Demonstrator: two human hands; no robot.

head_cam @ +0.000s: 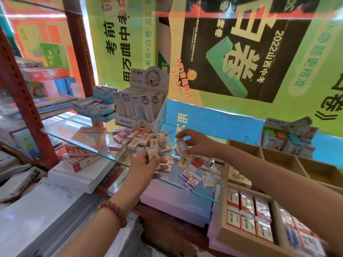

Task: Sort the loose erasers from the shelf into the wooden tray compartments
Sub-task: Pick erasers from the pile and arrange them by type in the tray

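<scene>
The left hand (144, 166) gripped a cream rectangular eraser (152, 154) in curled fingers over the glass shelf (63, 127). The right hand (198, 145) pinched a white wrapped eraser (181, 144).

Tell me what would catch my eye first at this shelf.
A heap of loose erasers spills across the glass shelf at centre, with both hands over it: the left hand grips a cream eraser, the right hand pinches a white eraser. At right, the wooden tray holds neat rows of erasers; a huge green poster fills the wall behind.
</scene>
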